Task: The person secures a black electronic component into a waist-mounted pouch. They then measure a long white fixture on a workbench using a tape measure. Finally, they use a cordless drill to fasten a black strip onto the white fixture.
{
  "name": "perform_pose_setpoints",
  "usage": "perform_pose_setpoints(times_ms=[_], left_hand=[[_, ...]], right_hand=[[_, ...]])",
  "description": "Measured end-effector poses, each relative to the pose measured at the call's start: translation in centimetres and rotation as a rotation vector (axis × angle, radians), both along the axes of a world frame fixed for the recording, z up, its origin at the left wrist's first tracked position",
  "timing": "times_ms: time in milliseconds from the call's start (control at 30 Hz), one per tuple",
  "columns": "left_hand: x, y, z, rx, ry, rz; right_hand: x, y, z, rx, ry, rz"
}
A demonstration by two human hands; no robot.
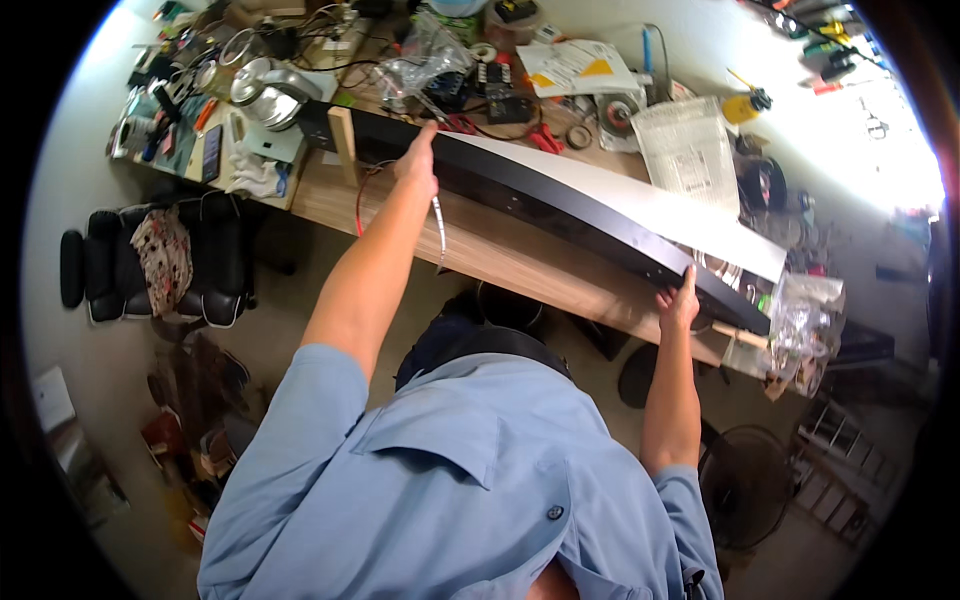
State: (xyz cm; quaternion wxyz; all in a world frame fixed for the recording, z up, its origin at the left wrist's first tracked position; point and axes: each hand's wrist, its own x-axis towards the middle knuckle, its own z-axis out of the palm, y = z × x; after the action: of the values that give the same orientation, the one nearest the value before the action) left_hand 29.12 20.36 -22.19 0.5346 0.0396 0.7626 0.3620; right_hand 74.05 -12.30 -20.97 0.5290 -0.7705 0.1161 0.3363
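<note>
A long flat black frame with a white panel face (620, 205) lies across the wooden workbench (520, 265), running from upper left to lower right. My left hand (418, 160) rests on its top edge near the left end, fingers curled over the rim. My right hand (680, 300) grips the front edge near the right end. A thin silver strip (440, 230) hangs down below my left wrist; what holds it I cannot tell.
Tools, cables, metal bowls (262, 90), papers (575, 65) and plastic bags (425, 55) crowd the back of the bench. A black chair (160, 265) stands at the left. A floor fan (750, 485) sits at lower right, a clear bag (805, 320) by the bench's right end.
</note>
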Motion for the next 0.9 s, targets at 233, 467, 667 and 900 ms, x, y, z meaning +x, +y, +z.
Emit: perform_pose_setpoints(times_ms=[233, 467, 667, 900], left_hand=[[-0.7, -4.5, 5.0, 0.053, -0.05, -0.119], [-3.7, -10.9, 0.8, 0.237, 0.082, -0.132], [-8.2, -20.7, 9.4, 0.448, -0.17, -0.141], [-15.4, -28.0, 14.6, 0.624, -0.433, -0.188]], right_hand=[[-9.1, -3.6, 1.1, 0.115, -0.051, 0.038], [-15.3, -7.8, 0.1, 0.083, 0.006, 0.047], [-23.8, -6.2, 2.8, 0.117, 0.14, 0.487], [-37.2, -1.2, 10.5, 0.188, -0.028, 1.448]])
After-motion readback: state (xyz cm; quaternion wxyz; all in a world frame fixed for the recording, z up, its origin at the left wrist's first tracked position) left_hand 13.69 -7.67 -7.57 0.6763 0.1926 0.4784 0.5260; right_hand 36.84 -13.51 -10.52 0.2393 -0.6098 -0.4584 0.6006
